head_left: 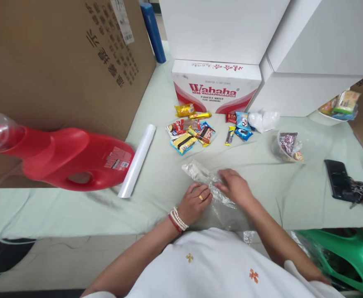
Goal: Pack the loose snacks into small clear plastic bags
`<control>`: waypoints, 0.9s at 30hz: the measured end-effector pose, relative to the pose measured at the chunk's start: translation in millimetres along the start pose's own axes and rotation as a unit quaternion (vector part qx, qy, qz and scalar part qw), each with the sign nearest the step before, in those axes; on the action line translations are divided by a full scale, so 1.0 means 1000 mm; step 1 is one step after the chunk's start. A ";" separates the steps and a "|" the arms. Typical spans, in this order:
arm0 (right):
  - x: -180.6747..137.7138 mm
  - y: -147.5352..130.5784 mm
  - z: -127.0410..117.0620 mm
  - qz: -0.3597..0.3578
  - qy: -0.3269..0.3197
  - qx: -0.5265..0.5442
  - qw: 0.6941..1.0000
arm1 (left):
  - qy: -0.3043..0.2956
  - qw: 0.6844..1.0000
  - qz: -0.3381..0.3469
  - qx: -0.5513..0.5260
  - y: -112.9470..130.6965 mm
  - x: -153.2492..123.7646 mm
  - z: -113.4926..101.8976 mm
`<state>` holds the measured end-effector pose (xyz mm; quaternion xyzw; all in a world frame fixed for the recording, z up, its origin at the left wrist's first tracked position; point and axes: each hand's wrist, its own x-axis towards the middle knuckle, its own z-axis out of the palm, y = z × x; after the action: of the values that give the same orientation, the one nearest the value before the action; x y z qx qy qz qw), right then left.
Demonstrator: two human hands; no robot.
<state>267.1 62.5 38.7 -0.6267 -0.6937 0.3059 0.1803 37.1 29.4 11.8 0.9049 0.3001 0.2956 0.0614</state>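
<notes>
A clear plastic bag (200,173) lies crumpled on the pale green cloth (156,194) in front of me. My left hand (194,203), with a ring and bead bracelets, curls its fingers on the bag's near left side. My right hand (235,187) presses and pinches the bag from the right. Both hands touch the bag at its middle. Beyond them lies a cluster of several small snack packets (190,131), with more packets (239,124) to the right.
A red detergent jug (69,157) lies on its side at left beside a white roll (138,159). A Wahaha box (215,87) and white boxes stand behind. A bag with snacks (287,145), a black phone (337,179) with keys, and a green jug (349,256) sit right.
</notes>
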 end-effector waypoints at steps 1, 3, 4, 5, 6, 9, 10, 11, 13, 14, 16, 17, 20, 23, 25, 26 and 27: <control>0.007 -0.005 0.011 -0.013 0.000 -0.029 1.000 | -0.018 1.000 -0.008 -0.004 -0.001 -0.002 -0.002; 0.016 -0.006 0.025 -0.018 0.019 -0.036 0.999 | -0.057 0.997 -0.047 -0.010 -0.005 -0.008 -0.011; 0.018 -0.004 0.028 -0.013 0.034 -0.015 0.999 | -0.074 0.994 -0.082 -0.009 -0.007 -0.011 -0.016; 0.019 0.000 0.029 -0.008 0.048 0.014 0.999 | -0.089 0.988 -0.123 -0.004 -0.008 -0.014 -0.022; 0.018 0.004 0.028 -0.004 0.058 0.044 0.997 | -0.100 0.981 -0.168 0.003 -0.009 -0.015 -0.027; 0.012 0.009 0.022 -0.009 0.082 0.090 0.992 | -0.104 0.953 -0.284 0.006 -0.004 -0.005 -0.033; 0.009 0.008 0.021 -0.017 0.092 0.087 0.992 | -0.084 0.945 -0.315 -0.008 -0.001 0.003 -0.032; 0.007 0.005 0.020 -0.028 0.102 0.079 0.991 | -0.054 0.936 -0.346 -0.029 0.002 0.012 -0.028; 0.002 -0.002 0.019 -0.049 0.115 0.067 0.990 | 0.024 0.909 -0.408 -0.086 0.003 0.035 -0.014; 0.000 -0.005 0.019 -0.054 0.116 0.070 0.989 | 0.058 0.888 -0.440 -0.116 0.000 0.046 -0.005; -0.003 -0.007 0.018 -0.039 0.120 0.097 0.987 | 0.091 0.840 -0.499 -0.193 -0.013 0.062 0.012; -0.005 -0.006 0.018 -0.018 0.124 0.117 0.985 | 0.089 0.812 -0.524 -0.241 -0.021 0.066 0.019; -0.008 0.004 0.018 0.066 0.138 0.173 0.973 | 0.089 0.760 -0.568 -0.302 -0.045 0.065 0.031; -0.010 0.014 0.019 0.105 0.130 0.198 0.966 | 0.115 0.784 -0.560 -0.241 -0.052 0.052 0.030; -0.010 0.016 0.021 0.099 0.129 0.191 0.968 | 0.147 0.851 -0.487 -0.131 -0.046 0.043 0.028; -0.010 0.016 0.022 0.092 0.131 0.181 0.970 | 0.151 0.891 -0.422 -0.077 -0.043 0.039 0.027; -0.009 0.015 0.022 0.084 0.135 0.166 0.973 | 0.135 0.929 -0.343 -0.043 -0.040 0.037 0.027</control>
<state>266.2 49.5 13.6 -0.6792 -0.5478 0.3436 0.3472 56.2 84.7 -3.7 0.6946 0.5848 0.3888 0.1564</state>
